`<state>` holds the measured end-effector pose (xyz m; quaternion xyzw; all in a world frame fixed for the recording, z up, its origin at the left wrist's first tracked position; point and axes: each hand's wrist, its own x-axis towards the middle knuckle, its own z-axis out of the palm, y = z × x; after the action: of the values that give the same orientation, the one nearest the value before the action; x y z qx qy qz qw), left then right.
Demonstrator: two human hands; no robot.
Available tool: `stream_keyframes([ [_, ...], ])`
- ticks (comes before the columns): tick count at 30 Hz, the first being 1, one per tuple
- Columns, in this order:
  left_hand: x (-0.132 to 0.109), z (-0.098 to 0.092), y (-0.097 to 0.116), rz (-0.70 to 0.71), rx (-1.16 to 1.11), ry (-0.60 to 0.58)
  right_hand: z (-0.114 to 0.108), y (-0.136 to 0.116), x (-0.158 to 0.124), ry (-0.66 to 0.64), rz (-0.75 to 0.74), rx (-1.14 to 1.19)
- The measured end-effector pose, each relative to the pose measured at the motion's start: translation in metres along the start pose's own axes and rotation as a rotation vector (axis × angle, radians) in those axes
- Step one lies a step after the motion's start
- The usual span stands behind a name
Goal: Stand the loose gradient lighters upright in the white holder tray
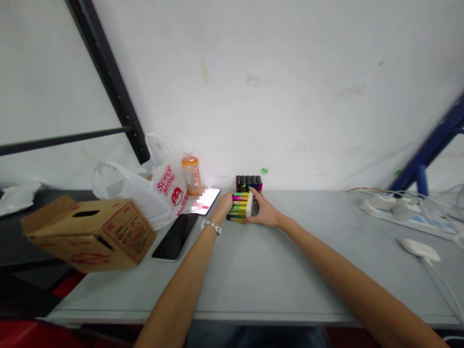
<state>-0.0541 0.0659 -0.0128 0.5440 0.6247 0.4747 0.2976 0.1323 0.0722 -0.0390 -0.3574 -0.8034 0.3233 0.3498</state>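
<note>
Between my two hands, near the back of the grey table, is a pack of colourful cylinders (239, 207) lying on its side, yellow, green and pink, with a white piece along its right end. My left hand (225, 205) grips the pack's left end. Around the white end on the right, my right hand (264, 210) has its thumb and fingers closed. Just behind, against the wall, several dark-topped cylinders (248, 182) stand upright in rows. The undersides of both hands' grips are hidden.
Left of my hands lie a black phone (175, 238) and a lit phone (208, 201). Beyond them are an orange bottle (191, 169), a white plastic bag (159, 193) and a cardboard box (94, 234). A power strip (409, 215) and white charger (420, 250) lie right.
</note>
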Motion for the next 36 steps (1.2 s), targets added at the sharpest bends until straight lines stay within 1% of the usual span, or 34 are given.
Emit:
stream_keyframes([
  [3,-0.003,0.000,-0.003,-0.070,-0.181,-0.034,0.000,-0.003,-0.001,0.005,0.000,-0.006],
  [5,-0.005,0.001,-0.006,-0.105,-0.310,-0.034,-0.001,-0.005,-0.001,0.008,-0.010,0.003],
  [8,-0.007,0.001,-0.010,-0.106,-0.445,-0.052,-0.002,-0.008,0.001,-0.003,0.001,0.005],
  [11,-0.008,0.001,-0.014,-0.070,-0.529,-0.068,-0.006,-0.011,0.005,-0.039,0.036,-0.052],
  [15,-0.009,0.003,-0.018,-0.029,-0.517,-0.010,-0.014,-0.015,0.012,-0.071,0.068,-0.133],
  [21,-0.003,0.006,-0.029,-0.051,-0.551,0.069,-0.025,-0.028,0.027,-0.158,0.053,-0.307],
  [25,-0.001,0.005,-0.033,-0.100,-0.529,0.133,-0.026,-0.031,0.034,-0.173,0.040,-0.332],
  [29,-0.002,0.005,-0.035,-0.096,-0.514,0.212,-0.027,-0.031,0.035,-0.175,0.040,-0.334],
  [32,-0.004,0.004,-0.036,-0.087,-0.519,0.208,-0.030,-0.031,0.034,-0.183,0.033,-0.348],
  [36,-0.006,0.003,-0.035,-0.043,-0.424,0.215,-0.034,-0.035,0.032,-0.195,0.042,-0.371],
])
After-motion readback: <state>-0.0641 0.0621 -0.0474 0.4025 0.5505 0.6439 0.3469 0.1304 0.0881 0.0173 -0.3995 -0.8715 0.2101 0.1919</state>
